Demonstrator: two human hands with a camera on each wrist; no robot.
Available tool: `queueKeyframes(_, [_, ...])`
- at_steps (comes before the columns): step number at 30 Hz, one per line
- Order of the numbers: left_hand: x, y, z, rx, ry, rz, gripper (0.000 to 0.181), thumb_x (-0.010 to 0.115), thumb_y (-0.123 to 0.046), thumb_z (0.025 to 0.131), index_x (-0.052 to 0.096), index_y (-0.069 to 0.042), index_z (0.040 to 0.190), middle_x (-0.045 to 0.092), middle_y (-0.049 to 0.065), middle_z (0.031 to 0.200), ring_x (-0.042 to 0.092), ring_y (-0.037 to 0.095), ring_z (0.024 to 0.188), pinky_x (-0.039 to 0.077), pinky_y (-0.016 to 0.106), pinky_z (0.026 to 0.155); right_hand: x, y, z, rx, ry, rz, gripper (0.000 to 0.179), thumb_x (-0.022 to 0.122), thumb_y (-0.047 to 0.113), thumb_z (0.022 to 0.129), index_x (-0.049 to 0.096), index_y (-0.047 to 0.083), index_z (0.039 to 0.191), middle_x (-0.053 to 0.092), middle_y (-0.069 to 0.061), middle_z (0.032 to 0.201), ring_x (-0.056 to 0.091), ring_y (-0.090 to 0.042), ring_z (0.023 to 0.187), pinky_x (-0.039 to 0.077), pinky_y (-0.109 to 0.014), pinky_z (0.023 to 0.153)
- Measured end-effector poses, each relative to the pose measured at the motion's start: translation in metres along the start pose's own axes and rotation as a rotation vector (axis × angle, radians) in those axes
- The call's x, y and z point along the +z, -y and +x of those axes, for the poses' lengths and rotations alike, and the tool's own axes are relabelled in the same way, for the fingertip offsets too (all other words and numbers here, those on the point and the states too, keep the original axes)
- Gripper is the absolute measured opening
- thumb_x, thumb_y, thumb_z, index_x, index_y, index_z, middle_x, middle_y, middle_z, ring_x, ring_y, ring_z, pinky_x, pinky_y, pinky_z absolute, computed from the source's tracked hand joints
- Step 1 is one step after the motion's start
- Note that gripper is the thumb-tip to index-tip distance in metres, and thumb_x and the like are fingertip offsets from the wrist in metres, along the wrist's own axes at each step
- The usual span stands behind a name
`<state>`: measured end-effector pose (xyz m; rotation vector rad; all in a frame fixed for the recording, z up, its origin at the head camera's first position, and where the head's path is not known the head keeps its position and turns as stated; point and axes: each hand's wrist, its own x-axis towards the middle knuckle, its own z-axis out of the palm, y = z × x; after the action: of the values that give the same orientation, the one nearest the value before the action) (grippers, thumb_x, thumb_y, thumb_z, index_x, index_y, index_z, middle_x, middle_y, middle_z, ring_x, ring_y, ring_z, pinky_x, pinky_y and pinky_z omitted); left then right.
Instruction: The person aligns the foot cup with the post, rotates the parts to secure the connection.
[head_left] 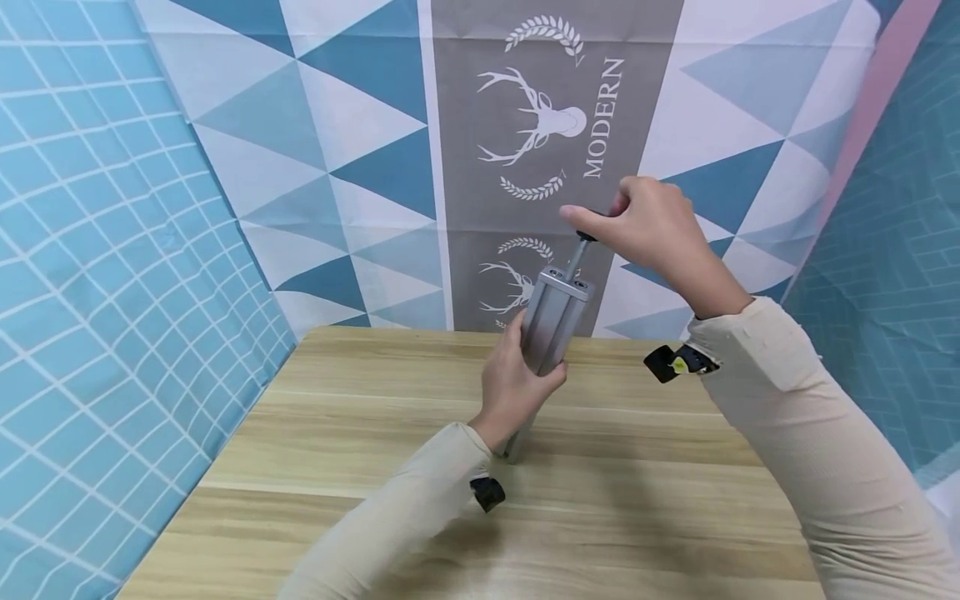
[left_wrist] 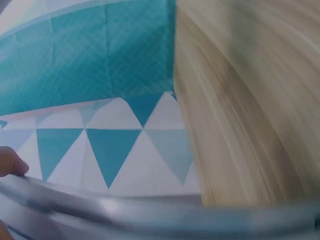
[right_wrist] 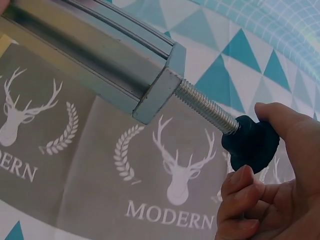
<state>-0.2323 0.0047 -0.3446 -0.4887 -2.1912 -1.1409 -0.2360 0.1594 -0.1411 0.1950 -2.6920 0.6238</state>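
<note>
A silver pneumatic cylinder [head_left: 555,317] stands tilted over the wooden table, its top leaning right and its lower end near the tabletop. My left hand [head_left: 513,387] grips its ribbed metal body from the left, thumb on the near side. From the end block comes a threaded rod [right_wrist: 207,107] tipped with a black knob [right_wrist: 252,142]. Thumb and fingers of my right hand [head_left: 652,225] pinch that knob, with a length of bare thread between it and the block. In the left wrist view, the blurred metal body [left_wrist: 150,215] crosses the bottom.
Beneath both arms lies the wood-grain table [head_left: 360,467]. A patterned cloth [head_left: 360,125] with triangles and deer prints hangs behind its back edge. Blue tiled-print sheets [head_left: 90,275] rise at the left and right sides. Small black devices [head_left: 663,364] are strapped at both wrists.
</note>
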Motion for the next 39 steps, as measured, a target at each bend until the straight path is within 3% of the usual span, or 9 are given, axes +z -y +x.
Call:
queueKeyframes(4, [0.011,-0.007,0.0,-0.028,-0.037,0.013,0.079,0.082,-0.029,0.072,0.044,-0.005,0.137,0.062,0.008,0.115,0.062,0.02,0.094,0.051,0.037,0.074,-0.002,-0.011,-0.001,0.014,-0.033,-0.022,0.066,0.054,0.07,0.081,0.049,0.005,0.078,0.047,-0.009,0.066,0.045,-0.024,0.059,0.032,-0.035,0.05])
queueKeyframes(9, [0.019,-0.01,0.0,-0.007,-0.066,0.079,0.081,0.086,-0.033,0.068,0.046,-0.007,0.134,0.063,0.005,0.113,0.063,0.019,0.091,0.051,0.037,0.069,-0.004,-0.02,-0.003,0.04,-0.052,-0.033,0.067,0.053,0.073,0.08,0.05,0.005,0.075,0.047,-0.007,0.061,0.044,-0.024,0.057,0.029,-0.034,0.047])
queueKeyframes(14, [0.018,-0.004,0.001,0.008,-0.055,0.03,0.072,0.084,-0.028,0.067,0.053,-0.009,0.129,0.067,0.004,0.105,0.064,0.015,0.085,0.05,0.033,0.068,-0.002,-0.026,-0.007,0.054,-0.048,-0.02,0.068,0.052,0.073,0.08,0.05,0.005,0.076,0.047,-0.008,0.064,0.044,-0.025,0.059,0.031,-0.035,0.05])
queueKeyframes(17, [0.01,-0.001,0.0,0.003,0.004,-0.029,0.071,0.085,-0.029,0.065,0.057,-0.008,0.127,0.069,0.005,0.101,0.064,0.016,0.081,0.05,0.03,0.068,-0.001,-0.029,-0.012,0.037,-0.046,-0.025,0.068,0.051,0.073,0.081,0.051,0.005,0.079,0.049,-0.01,0.067,0.045,-0.026,0.061,0.032,-0.037,0.052])
queueKeyframes(20, [-0.004,0.001,-0.001,-0.012,0.111,-0.109,0.073,0.086,-0.027,0.065,0.057,-0.007,0.129,0.069,0.007,0.102,0.063,0.016,0.081,0.051,0.028,0.068,0.001,-0.031,-0.018,0.002,-0.044,-0.029,0.068,0.049,0.071,0.084,0.054,0.004,0.083,0.052,-0.012,0.072,0.048,-0.027,0.064,0.034,-0.038,0.054])
queueKeyframes(24, [-0.021,0.006,-0.001,-0.012,0.271,-0.192,0.072,0.087,-0.025,0.066,0.057,-0.008,0.13,0.068,0.005,0.103,0.062,0.014,0.083,0.051,0.027,0.068,0.003,-0.034,-0.025,-0.076,0.019,0.064,0.062,0.049,0.063,0.09,0.06,0.005,0.111,0.062,-0.015,0.098,0.058,-0.03,0.082,0.045,-0.044,0.066])
queueKeyframes(28, [-0.04,0.017,0.001,0.009,0.392,-0.227,0.07,0.086,-0.023,0.066,0.057,-0.009,0.129,0.067,0.002,0.101,0.061,0.012,0.082,0.051,0.028,0.069,0.01,-0.041,-0.031,-0.209,0.088,0.223,0.049,0.052,0.044,0.096,0.055,0.011,0.133,0.062,-0.011,0.12,0.06,-0.025,0.097,0.048,-0.043,0.076])
queueKeyframes(34, [-0.057,0.031,-0.001,-0.012,0.47,-0.27,0.071,0.087,-0.017,0.064,0.058,-0.01,0.128,0.066,0.003,0.103,0.061,0.014,0.084,0.051,0.029,0.071,0.019,-0.055,-0.04,-0.388,0.233,0.431,0.04,0.05,0.021,0.1,0.051,0.008,0.138,0.058,-0.012,0.127,0.06,-0.014,0.101,0.047,-0.018,0.082])
queueKeyframes(39, [-0.062,0.035,-0.003,-0.009,0.479,-0.307,0.07,0.086,-0.017,0.065,0.057,-0.009,0.128,0.066,0.005,0.104,0.061,0.015,0.085,0.051,0.03,0.072,0.025,-0.058,-0.045,-0.459,0.27,0.597,0.042,0.051,0.01,0.099,0.047,0.003,0.14,0.056,-0.017,0.127,0.058,-0.007,0.112,0.045,-0.015,0.089])
